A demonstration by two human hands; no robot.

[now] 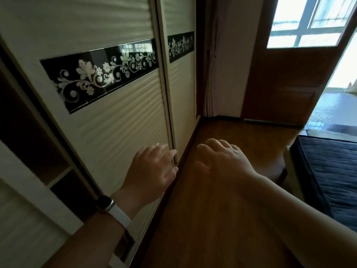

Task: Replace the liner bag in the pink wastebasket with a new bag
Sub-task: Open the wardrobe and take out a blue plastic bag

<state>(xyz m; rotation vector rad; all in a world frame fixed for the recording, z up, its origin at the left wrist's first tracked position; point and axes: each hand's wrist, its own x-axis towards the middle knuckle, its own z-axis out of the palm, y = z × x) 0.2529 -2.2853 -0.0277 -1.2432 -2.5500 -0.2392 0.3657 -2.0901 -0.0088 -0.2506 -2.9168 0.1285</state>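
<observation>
- Nearest: the left forearm enters from the lower left, with a watch [113,207] on a pale strap at the wrist.
- The left hand [152,171]: palm down, fingers straight and slightly spread, holding nothing. Its fingertips lie at the edge of the sliding wardrobe door [119,120]; whether they touch it cannot be told.
- The right hand [222,161]: just beside the left, palm down over the wooden floor [208,225], fingers relaxed and slightly bent, holding nothing.
- Left margin: an open wardrobe compartment [29,132], dark inside, with a shelf visible.
- Middle distance: the ribbed cream door carries a black floral band [100,74]; a second door panel stands beyond it.
- Right margin: the corner of a bed [328,171] with a dark quilted cover.
- Far: a gathered curtain [210,74] in the corner, and a brown wooden door [286,78] with a bright glazed pane, standing open onto a lit floor beyond.
- Task's thing: the pink wastebasket is not in view, nor is the liner bag or a new bag; their place cannot be told from this view.
- Progress (judgement): with both hands free and no basket or bag in sight, no step shows as done. Reaching the basket, lifting out the old liner and fitting the new one all appear to remain.
</observation>
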